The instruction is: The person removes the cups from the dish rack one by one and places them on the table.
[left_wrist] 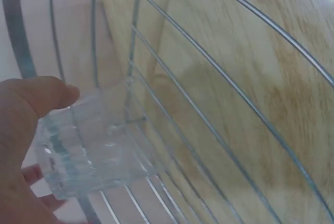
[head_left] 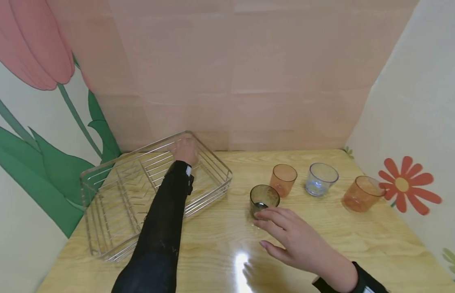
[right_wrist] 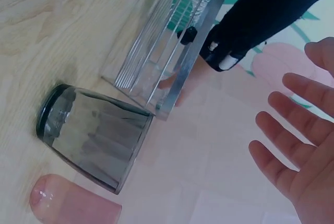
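Observation:
Inside the wire dish rack, at its far right part, my left hand holds a clear glass cup. In the left wrist view the thumb lies along one side of the cup, with fingers on the other, and the cup is beside the rack's wires. The head view hides this cup behind the hand. My right hand is over the table with its fingers spread, close to a grey-tinted glass cup. In the right wrist view the palm and fingers are apart from that cup.
Behind the grey cup stands an orange cup. Farther right are a clear bluish cup and another orange cup. The wooden table meets a pinkish back wall and a white side wall with a red flower.

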Available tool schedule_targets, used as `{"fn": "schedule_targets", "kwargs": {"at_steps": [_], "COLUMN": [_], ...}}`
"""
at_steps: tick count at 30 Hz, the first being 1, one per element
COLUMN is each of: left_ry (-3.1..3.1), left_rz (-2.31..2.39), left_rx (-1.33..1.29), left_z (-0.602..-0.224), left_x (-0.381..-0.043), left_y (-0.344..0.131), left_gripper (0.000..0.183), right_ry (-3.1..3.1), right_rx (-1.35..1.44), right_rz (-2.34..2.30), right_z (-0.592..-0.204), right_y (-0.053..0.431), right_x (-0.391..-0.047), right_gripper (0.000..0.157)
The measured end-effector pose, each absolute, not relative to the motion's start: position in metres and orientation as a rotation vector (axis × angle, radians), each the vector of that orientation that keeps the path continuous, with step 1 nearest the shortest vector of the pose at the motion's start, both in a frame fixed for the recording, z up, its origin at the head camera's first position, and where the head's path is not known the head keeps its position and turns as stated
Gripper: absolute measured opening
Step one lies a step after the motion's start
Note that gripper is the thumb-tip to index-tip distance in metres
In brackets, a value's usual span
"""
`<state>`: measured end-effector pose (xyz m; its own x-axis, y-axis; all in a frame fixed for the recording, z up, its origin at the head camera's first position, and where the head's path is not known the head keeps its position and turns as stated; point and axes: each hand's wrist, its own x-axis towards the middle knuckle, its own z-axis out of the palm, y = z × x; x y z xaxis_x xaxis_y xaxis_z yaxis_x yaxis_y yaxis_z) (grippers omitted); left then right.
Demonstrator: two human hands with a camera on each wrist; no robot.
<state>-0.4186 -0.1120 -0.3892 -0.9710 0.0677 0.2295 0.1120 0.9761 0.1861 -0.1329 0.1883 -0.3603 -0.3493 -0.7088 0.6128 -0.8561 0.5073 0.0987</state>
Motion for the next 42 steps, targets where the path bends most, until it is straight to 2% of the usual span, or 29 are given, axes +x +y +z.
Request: {"fn": "schedule_targets", "kwargs": {"at_steps": [5, 8, 10, 13, 19, 27, 34, 42], "left_ry": [-2.816, -2.815, -2.803, -2.796, -2.823, -2.841, -2.85, -2.878], "left_rz": [-0.245, -0.147, -0.07, -0.02, -0.17, -0.218, -0.385, -0.476], "left_rx": [-0.259, -0.288, -0.285, -0.267, -0.197, -0.248, -0.213, -0.186], "left_z": [-0.383, -0.383, -0.385, -0.39, -0.392, -0.388, -0.39, -0.381], "left_x": [-0.415, -0.414, -0.414, -0.412, -0.404, -0.397, -0.398, -0.392], "left_y": [-0.105, -0.101, -0.1, -0.095, -0.087, -0.101, -0.123, -0.139], "left_gripper": [0.032, 0.035, 0.041, 0.04, 0.041, 0.026, 0.059, 0.067], "right_ry": [-2.174, -2.181, -2.19, -2.208, -2.235, -2.234, -2.228, -2.235], "right_rx": [1.273, 1.272, 1.269, 1.264, 1.253, 1.268, 1.268, 1.269], "right_rz": [0.323, 0.317, 0.313, 0.318, 0.322, 0.339, 0.344, 0.346], "right_z": [-0.363, -0.366, -0.367, -0.369, -0.372, -0.375, -0.379, -0.379], "right_y": [0.188, 0.187, 0.187, 0.187, 0.189, 0.188, 0.188, 0.186], "right_x": [-0.133, -0.134, -0.134, -0.134, -0.132, -0.13, -0.13, -0.13], "right_gripper": [0.041, 0.041, 0.041, 0.039, 0.035, 0.029, 0.033, 0.027]}}
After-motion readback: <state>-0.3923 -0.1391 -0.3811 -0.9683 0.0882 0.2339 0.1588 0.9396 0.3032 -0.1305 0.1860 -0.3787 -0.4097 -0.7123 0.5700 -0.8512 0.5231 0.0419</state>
